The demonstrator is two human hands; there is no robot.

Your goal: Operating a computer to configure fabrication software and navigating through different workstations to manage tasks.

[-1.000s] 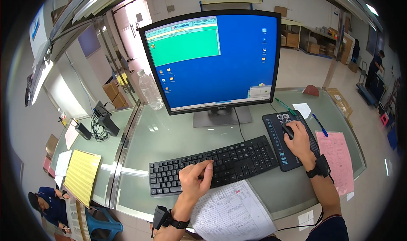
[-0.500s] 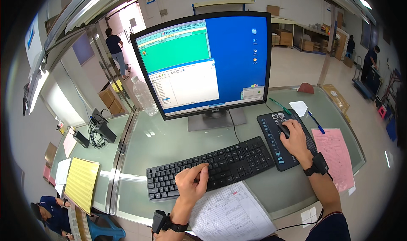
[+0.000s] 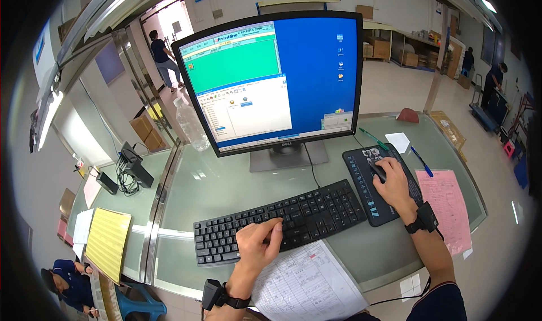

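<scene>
My right hand (image 3: 393, 184) is wrapped over a black computer mouse (image 3: 379, 173) on a dark printed mouse pad (image 3: 361, 181). My left hand (image 3: 258, 243) hovers over or rests on the lower edge of a black keyboard (image 3: 316, 211), its fingers curled in; whatever they may hold is hidden. Behind the keyboard stands a monitor (image 3: 322, 84) showing a green window, a white file window with two icons, and a blue desktop. A printed form sheet (image 3: 310, 281) lies under my left wrist, partly beneath the keyboard's near edge. Both wrists wear black strapped devices.
Right of the pad lie a pink sheet (image 3: 443, 202), a blue pen (image 3: 422, 162), a green pen (image 3: 372, 138) and a white paper piece (image 3: 398, 143). A plastic bottle (image 3: 192, 126) stands left of the monitor. Black adapters with cables (image 3: 135, 171) and a yellow sheet (image 3: 109, 242) sit further left.
Two icons have appeared in the white window on the screen. My left hand has shifted slightly right; my right hand stays on the mouse. A person near the far doorway has moved right.
</scene>
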